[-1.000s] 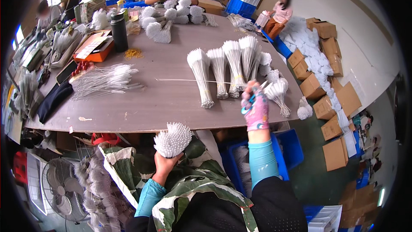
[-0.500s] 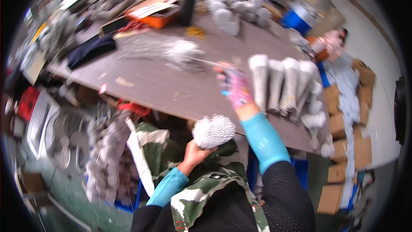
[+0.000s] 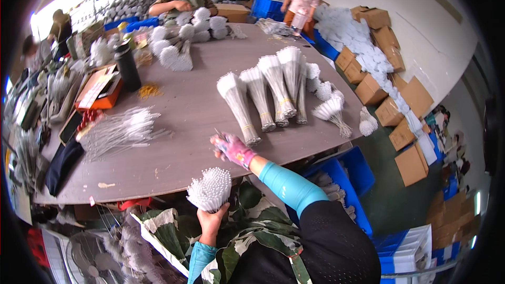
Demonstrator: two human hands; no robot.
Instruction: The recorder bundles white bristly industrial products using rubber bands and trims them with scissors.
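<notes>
My left hand (image 3: 210,226) is closed around a bundle of white-tipped stems (image 3: 209,189), its rounded head of tips facing up, just off the table's near edge. My right hand (image 3: 234,150), in a pink and grey glove, hovers over the table above and right of that bundle. Its fingers look bent together, with a small dark thin piece at the tips that is too small to name. Tied bundles of white-tipped stems (image 3: 258,97) lie just beyond this hand. Off to the left, loose white-tipped stems (image 3: 123,131) are spread in a pile.
The brown table (image 3: 184,105) also holds a dark bottle (image 3: 127,66), an orange box (image 3: 108,97), yellow bands (image 3: 150,91) and a dark blue pouch (image 3: 64,167). A co-worker (image 3: 184,0) sits across it; another person (image 3: 301,2) stands farther back. Blue crates (image 3: 357,171) stand low at right.
My view has swung to the right. My right hand has come back from beside the loose stems toward the bundle in my left hand; the stem it held no longer shows clearly.
</notes>
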